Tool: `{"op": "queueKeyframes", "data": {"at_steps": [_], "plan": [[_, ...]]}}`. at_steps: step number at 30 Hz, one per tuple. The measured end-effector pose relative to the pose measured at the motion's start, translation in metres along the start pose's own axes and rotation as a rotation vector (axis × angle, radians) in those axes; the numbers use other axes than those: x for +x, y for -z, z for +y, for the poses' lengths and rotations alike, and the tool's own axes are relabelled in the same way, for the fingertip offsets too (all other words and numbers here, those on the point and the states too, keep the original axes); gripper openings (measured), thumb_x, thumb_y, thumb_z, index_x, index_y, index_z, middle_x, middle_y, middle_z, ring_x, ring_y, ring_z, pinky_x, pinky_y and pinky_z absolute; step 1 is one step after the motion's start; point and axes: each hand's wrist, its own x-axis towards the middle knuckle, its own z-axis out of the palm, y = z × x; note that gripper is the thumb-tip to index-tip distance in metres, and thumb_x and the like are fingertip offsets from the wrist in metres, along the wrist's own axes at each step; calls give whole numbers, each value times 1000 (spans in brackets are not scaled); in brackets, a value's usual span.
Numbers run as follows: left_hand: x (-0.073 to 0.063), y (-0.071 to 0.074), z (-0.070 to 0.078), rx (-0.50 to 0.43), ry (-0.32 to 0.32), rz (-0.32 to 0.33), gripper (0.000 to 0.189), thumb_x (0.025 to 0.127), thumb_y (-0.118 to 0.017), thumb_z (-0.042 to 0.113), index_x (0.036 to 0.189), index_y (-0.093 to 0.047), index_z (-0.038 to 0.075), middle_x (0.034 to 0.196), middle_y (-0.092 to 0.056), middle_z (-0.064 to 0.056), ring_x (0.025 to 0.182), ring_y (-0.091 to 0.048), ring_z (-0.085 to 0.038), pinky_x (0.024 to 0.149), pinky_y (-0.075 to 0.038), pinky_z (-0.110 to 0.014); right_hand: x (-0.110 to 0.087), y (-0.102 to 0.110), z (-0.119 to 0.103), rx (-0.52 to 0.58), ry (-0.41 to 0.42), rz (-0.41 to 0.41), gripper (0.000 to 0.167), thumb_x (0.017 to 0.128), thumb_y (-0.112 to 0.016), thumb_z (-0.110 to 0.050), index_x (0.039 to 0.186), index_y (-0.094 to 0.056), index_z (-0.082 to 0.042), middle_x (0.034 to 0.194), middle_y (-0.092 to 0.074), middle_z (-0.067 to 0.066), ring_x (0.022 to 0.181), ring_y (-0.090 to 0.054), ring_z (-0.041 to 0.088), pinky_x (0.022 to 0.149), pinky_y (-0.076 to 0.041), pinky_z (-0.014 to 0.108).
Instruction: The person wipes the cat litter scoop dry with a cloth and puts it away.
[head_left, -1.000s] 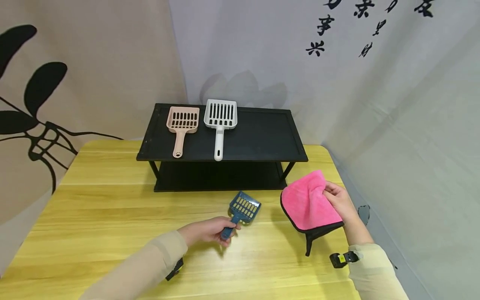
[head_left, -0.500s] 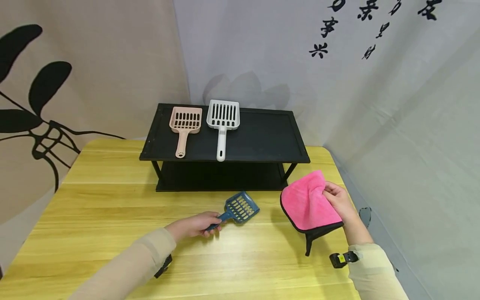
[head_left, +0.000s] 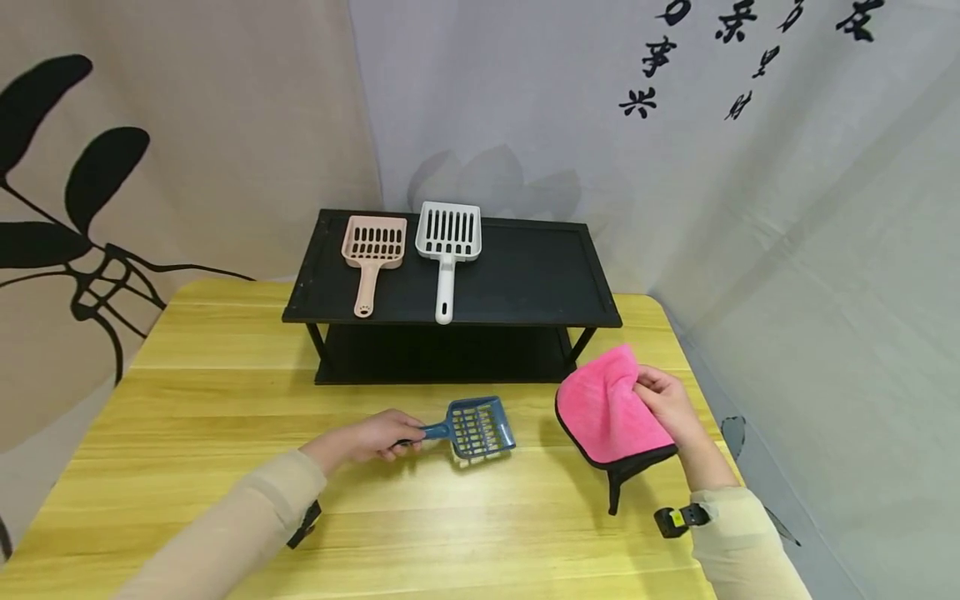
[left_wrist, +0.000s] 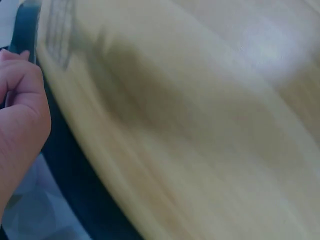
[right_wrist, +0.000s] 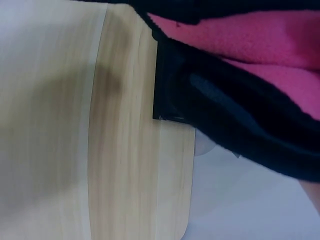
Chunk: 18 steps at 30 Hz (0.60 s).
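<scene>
My left hand (head_left: 386,435) grips the handle of a blue litter scoop (head_left: 437,431) above the middle of the table, its slotted head pointing right. In the left wrist view the hand (left_wrist: 22,100) sits at the left edge with the blue handle (left_wrist: 25,30) beyond it, and the scoop's head is blurred. At the right, my right hand (head_left: 666,404) pinches a pink cloth (head_left: 609,408) with black edging, which hangs over the table with a dark corner drooping. The right wrist view shows folds of the cloth (right_wrist: 270,37), hiding most of the right hand.
Behind both hands stands a black two-tier rack (head_left: 532,271) on the wooden table (head_left: 225,417). A pale pink litter scoop (head_left: 367,287) and a white litter scoop (head_left: 446,287) lie on its top shelf, handles toward me. A printed curtain (head_left: 525,100) hangs behind.
My left hand has moved left with the blue scoop, swinging its handle from pointing toward me to pointing left. The right hand still holds the pink cloth in nearly the same place.
</scene>
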Motion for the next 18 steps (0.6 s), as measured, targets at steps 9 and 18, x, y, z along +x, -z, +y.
{"op": "queueKeyframes", "data": {"at_steps": [9, 18], "plan": [[-11, 13, 25, 80, -58, -109, 23, 99, -45, 18, 88, -59, 4, 64, -41, 3, 46, -28, -2, 45, -23, -16, 5, -17, -2, -57, 6, -46, 39, 89, -52, 3, 88, -67, -33, 82, -65, -22, 76, -59, -5, 69, -48, 12], [-15, 7, 60, 110, -76, -73, 22, 98, -46, 16, 88, -60, 2, 64, -43, 3, 45, -28, -4, 46, -23, -16, 8, -64, -20, -275, -36, -76, 26, 89, -58, -3, 111, -61, 11, 102, -67, 17, 77, -60, -1, 70, -50, 16]]}}
